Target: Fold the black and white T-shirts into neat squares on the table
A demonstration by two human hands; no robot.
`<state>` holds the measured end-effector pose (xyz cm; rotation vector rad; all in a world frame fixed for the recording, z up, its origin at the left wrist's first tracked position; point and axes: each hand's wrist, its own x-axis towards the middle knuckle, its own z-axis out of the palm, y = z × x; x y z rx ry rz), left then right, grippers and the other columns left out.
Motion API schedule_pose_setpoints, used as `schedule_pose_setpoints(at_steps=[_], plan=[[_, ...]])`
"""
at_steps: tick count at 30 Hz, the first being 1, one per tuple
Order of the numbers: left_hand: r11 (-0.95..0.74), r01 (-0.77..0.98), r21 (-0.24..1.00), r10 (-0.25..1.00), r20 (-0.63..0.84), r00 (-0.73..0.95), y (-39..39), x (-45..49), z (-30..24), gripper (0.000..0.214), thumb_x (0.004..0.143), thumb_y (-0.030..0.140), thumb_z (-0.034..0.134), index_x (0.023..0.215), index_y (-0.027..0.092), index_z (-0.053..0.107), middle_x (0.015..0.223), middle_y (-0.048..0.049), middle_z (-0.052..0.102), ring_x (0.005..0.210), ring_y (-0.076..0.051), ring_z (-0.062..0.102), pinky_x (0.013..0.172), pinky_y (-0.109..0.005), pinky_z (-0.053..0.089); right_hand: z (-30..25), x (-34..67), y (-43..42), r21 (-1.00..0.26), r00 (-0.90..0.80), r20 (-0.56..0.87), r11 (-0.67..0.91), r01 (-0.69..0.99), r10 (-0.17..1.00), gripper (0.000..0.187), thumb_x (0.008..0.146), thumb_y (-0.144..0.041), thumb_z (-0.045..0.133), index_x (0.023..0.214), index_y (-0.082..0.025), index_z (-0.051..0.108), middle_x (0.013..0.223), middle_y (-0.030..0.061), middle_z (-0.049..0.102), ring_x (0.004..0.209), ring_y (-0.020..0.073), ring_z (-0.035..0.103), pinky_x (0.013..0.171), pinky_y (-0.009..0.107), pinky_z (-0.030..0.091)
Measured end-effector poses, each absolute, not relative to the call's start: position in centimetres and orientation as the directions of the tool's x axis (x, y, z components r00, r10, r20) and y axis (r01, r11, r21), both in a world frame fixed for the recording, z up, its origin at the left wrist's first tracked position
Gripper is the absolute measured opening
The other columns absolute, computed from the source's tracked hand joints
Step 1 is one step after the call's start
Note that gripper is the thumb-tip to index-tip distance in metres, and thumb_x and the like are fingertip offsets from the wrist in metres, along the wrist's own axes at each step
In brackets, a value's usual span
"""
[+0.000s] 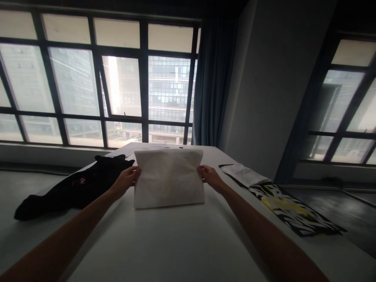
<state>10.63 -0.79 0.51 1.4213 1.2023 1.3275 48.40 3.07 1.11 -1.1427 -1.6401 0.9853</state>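
A white folded garment [169, 180] is held up above the table, its broad face towards me and its sides pinched inward. My left hand [127, 181] is closed on its left edge, with the thumb and fingers gripping the cloth. On the opposite edge my right hand [210, 177] pinches it at about the same height. The lower edge hangs loose and fairly straight. Its exact kind of garment does not show, and some fingertips are hidden behind the cloth.
A black garment [88, 186] lies spread on the left of the white table [164, 243]. At the right edge are a folded white cloth [245, 174] and a black, white and yellow patterned cloth [296, 209]. Papers [147, 145] lie at the far end, before windows and a blue curtain [213, 86].
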Motion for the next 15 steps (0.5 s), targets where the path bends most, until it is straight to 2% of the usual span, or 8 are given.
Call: schedule_pose_setpoints(at_steps=[2, 5, 7, 9, 11, 15], plan=[[-0.033, 0.135, 0.99, 0.992, 0.049, -0.118, 0.1, 10.8, -1.3, 0.082, 0.063, 0.062, 0.074, 0.126, 0.013, 0.055, 0.085, -0.0058, 0.066, 0.067, -0.018, 0.063, 0.061, -0.031, 0.05, -1.1, 47.5, 4.1, -0.926, -0.087, 0.101, 0.126, 0.355, 0.991, 0.057, 0.087, -0.056, 0.057, 0.128, -0.016, 0.056, 0.106, 0.0127, 0.07, 0.086, 0.0219, 0.067, 0.071, 0.034, 0.055], [0.022, 0.274, 0.962, 0.995, 0.005, -0.097, 0.7, 10.2, -3.7, 0.093, 0.053, 0.049, 0.083, 0.132, 0.014, 0.05, 0.081, -0.0022, 0.063, 0.065, -0.016, 0.058, 0.06, -0.028, 0.047, -3.9, 47.1, 4.7, -0.838, -0.099, 0.113, 0.149, 0.524, 0.989, 0.062, 0.076, -0.042, 0.072, 0.129, -0.013, 0.058, 0.113, 0.0155, 0.069, 0.102, 0.0261, 0.065, 0.087, 0.037, 0.052], [-0.007, 0.386, 0.923, 0.999, 0.022, -0.035, 0.8, 9.8, -4.5, 0.086, 0.052, 0.049, 0.082, 0.127, 0.014, 0.057, 0.073, 0.0023, 0.057, 0.059, -0.013, 0.053, 0.056, -0.027, 0.042, -4.9, 47.1, 4.7, -0.784, -0.13, 0.159, 0.205, 0.586, 0.979, 0.062, 0.071, -0.034, 0.076, 0.127, -0.012, 0.061, 0.121, 0.0169, 0.066, 0.112, 0.0274, 0.061, 0.096, 0.036, 0.047], [-0.026, 0.499, 0.866, 1.0, 0.03, 0.001, 0.9, 9.6, -4.7, 0.074, 0.054, 0.053, 0.077, 0.115, 0.014, 0.065, 0.065, 0.0053, 0.052, 0.054, -0.011, 0.047, 0.052, -0.026, 0.038, -5.1, 47.1, 4.4, -0.75, -0.149, 0.173, 0.228, 0.62, 0.974, 0.057, 0.073, -0.031, 0.071, 0.126, -0.012, 0.063, 0.127, 0.0167, 0.064, 0.114, 0.0268, 0.061, 0.098, 0.035, 0.046], [-0.043, 0.599, 0.8, 0.999, 0.045, 0.012, 0.9, 9.6, -4.8, 0.064, 0.058, 0.057, 0.072, 0.106, 0.014, 0.07, 0.061, 0.0059, 0.05, 0.051, -0.01, 0.045, 0.052, -0.026, 0.037, -4.7, 47.0, 4.0, -0.712, -0.174, 0.156, 0.233, 0.662, 0.972, 0.052, 0.076, -0.028, 0.067, 0.125, -0.012, 0.064, 0.127, 0.0147, 0.064, 0.111, 0.0255, 0.062, 0.097, 0.034, 0.047], [-0.062, 0.727, 0.684, 0.997, 0.007, 0.079, 0.1, 9.4, -4.7, 0.055, 0.065, 0.058, 0.065, 0.1, 0.016, 0.072, 0.058, 0.0041, 0.054, 0.048, -0.012, 0.048, 0.049, -0.026, 0.038, -3.0, 47.2, 2.8, -0.59, -0.215, 0.092, 0.227, 0.774, 0.972, 0.046, 0.075, -0.021, 0.063, 0.12, -0.014, 0.068, 0.115, 0.0105, 0.07, 0.098, 0.0233, 0.065, 0.086, 0.03, 0.05]])
